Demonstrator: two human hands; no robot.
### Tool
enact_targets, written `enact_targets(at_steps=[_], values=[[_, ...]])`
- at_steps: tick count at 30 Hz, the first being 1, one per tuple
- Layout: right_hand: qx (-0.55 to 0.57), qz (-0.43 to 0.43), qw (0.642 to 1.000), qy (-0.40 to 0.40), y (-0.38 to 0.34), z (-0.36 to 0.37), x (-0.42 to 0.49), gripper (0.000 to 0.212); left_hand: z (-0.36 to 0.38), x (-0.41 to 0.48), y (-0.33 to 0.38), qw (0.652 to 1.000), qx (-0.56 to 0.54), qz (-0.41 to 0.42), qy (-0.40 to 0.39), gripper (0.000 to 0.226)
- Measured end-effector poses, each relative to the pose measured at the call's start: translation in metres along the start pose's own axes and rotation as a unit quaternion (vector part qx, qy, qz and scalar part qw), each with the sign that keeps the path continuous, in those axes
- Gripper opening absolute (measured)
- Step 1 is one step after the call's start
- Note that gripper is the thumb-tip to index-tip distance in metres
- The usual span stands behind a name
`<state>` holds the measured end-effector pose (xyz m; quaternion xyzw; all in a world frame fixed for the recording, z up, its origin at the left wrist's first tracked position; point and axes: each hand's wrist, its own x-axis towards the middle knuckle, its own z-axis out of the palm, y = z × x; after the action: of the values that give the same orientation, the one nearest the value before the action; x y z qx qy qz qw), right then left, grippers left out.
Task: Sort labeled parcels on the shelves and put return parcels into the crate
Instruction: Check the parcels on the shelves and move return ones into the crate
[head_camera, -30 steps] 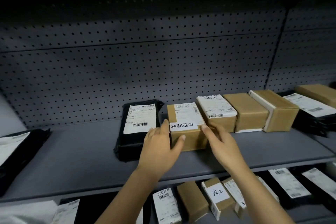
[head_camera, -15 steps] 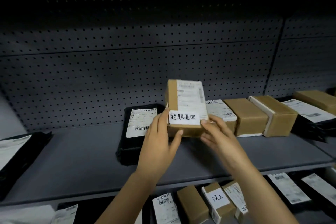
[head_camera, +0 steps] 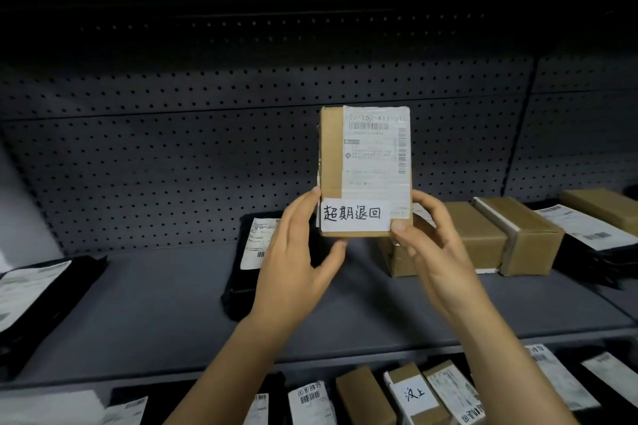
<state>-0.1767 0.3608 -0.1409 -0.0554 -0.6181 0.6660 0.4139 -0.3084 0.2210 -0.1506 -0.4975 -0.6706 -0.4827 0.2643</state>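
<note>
Box: a brown box (head_camera: 366, 176) is up in the air in the middle of the frame. It stands tall and its front faces the camera.
White note: a white note (head_camera: 355, 214) with four hand-written signs is stuck across the bottom of the box front.
Paper label: a printed paper label (head_camera: 376, 148) with bar codes covers most of the front above the note.
Left hand: the left hand (head_camera: 297, 252) is at the lower left corner of the box. Its fingers go up the left side and its thumb sits just under the bottom edge.
Left grip: it holds the box.
Right hand: the right hand (head_camera: 435, 252) is at the lower right corner. Its thumb presses on the front, just beside the note, and its fingers go round the back.
Right grip: it pinches the box.
Shelf: a grey shelf (head_camera: 155, 304) runs across the frame below the box. The box does not touch it.
Black bag: a black bag (head_camera: 238, 286) with a white label lies on the shelf, left of the middle, partly behind the left hand.
Brown boxes: a row of brown boxes (head_camera: 480, 238) lies on the shelf at the right, behind the right hand.
Bottom of the frame: more parcels (head_camera: 362, 397) lie in a row. One small box (head_camera: 414, 393) has a white note with two hand-written signs.
Back wall: a dark back wall (head_camera: 172, 166) full of little holes stands behind it all.
</note>
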Motion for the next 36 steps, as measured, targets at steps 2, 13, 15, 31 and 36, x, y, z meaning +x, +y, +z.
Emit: enact_targets(at_steps=[2,13,15,31,36], values=[[-0.002,-0.016,1.000,0.015,0.000,-0.003,0.001,0.045,0.001,0.000,0.000,1.000,0.017,0.005,-0.007,0.071],[-0.003,-0.039,0.995,0.088,-0.003,-0.048,0.000,0.067,0.021,0.013,-0.004,0.977,0.197,0.084,-0.014,0.048],[-0.004,-0.043,0.995,0.094,-0.005,-0.059,-0.003,0.065,0.031,0.015,0.001,0.976,0.196,0.095,-0.020,0.046],[-0.091,-0.056,0.967,0.231,-0.032,-0.095,-0.063,0.050,0.091,0.016,0.031,0.985,0.036,0.159,-0.059,0.034],[-0.136,-0.040,0.934,0.329,-0.036,-0.080,-0.113,0.043,0.100,0.006,0.042,0.976,-0.047,0.182,-0.110,0.035]])
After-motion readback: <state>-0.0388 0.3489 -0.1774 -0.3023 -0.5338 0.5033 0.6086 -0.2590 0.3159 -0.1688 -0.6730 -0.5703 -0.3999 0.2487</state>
